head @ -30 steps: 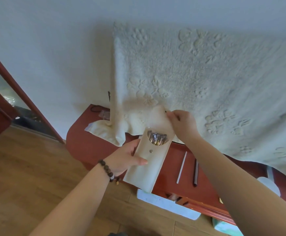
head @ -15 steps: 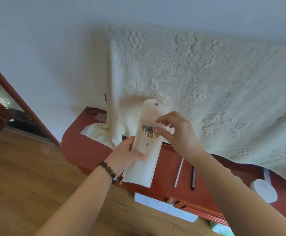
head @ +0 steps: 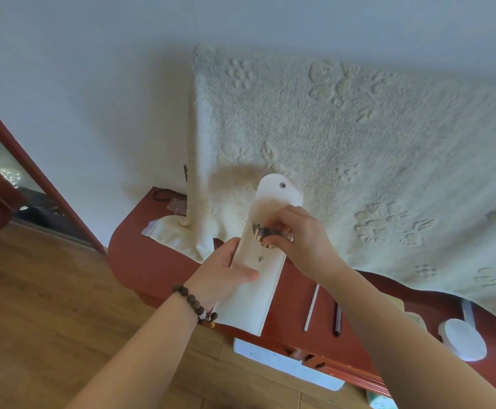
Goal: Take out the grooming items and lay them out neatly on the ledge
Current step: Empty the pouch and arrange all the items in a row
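Red-brown ledge [head: 158, 261] below: left hand [head: 226, 276] clamps the pouch [head: 255, 287], right hand [head: 297, 237] pinches metal tools [head: 266, 234] at its mouth. Yanking several together could spill them onto the floor.

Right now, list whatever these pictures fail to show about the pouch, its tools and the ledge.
- Tools in the pouch: head view shows only their metal ends at the mouth; pouch and right hand hide the rest, so kind and count are unclear.
- Right-hand grip: fingertips curl at the tools; what they pinch is hidden.
- Ledge: blanket covers its back, arms cross its front.
- White round object: too plain to name.
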